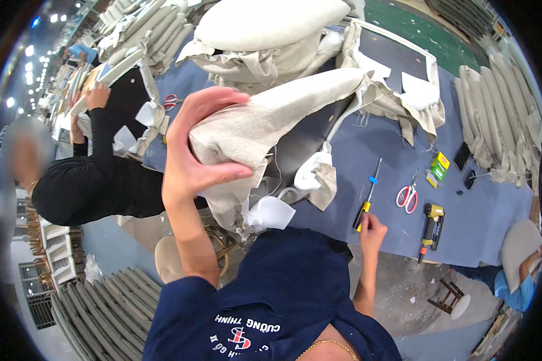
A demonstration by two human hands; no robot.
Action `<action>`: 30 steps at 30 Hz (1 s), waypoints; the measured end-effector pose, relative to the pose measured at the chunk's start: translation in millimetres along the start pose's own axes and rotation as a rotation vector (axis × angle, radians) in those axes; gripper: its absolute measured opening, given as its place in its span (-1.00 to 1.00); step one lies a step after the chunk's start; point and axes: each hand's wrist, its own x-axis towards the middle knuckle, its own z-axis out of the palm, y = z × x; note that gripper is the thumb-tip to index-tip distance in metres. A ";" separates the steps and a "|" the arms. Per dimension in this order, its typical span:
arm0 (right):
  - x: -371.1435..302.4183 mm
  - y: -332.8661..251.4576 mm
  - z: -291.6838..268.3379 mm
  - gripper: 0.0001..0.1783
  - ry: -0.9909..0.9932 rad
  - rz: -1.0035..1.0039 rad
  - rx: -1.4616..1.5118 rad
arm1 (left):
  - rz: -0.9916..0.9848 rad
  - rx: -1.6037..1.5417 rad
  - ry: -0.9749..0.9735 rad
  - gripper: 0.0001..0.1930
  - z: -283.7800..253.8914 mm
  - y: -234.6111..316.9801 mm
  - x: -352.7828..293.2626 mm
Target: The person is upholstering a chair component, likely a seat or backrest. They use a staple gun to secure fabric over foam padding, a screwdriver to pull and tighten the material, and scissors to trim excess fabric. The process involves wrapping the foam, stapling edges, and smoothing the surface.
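Note:
A beige fabric-covered cushion (295,99) stands tilted on edge in front of me, its dark underside facing right. My left hand (193,141) is closed round its near left corner, thumb in front and fingers over the top. Loose fabric and a white flap (271,212) hang from its lower edge, with thin threads beside them. At the table's near edge, my right hand (373,231) has curled fingers against the yellow-and-black handle of a screwdriver (365,208). A blue piece sits on the tool's shaft. The hand partly conceals the contact between its fingertips and the handle.
Right of the screwdriver on the blue table (337,231) lie red-handled scissors (407,198), a staple gun (431,231), a green-yellow box (439,166) and a phone (462,156). More cushions (500,114) are stacked around. A co-worker in black (96,180) handles another cushion at left.

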 end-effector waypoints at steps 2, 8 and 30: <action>11.2 58.5 -2.1 -0.81 0.007 0.069 -0.080 | -0.117 0.147 0.284 0.05 24.2 10.3 -27.3; 26.0 147.8 -35.8 -0.62 0.159 -0.046 -0.363 | -0.364 0.549 0.507 -0.17 68.2 -4.7 -72.6; 58.3 266.2 -163.7 0.07 0.080 0.362 -0.983 | 0.029 0.851 -0.453 -0.20 229.1 9.1 92.2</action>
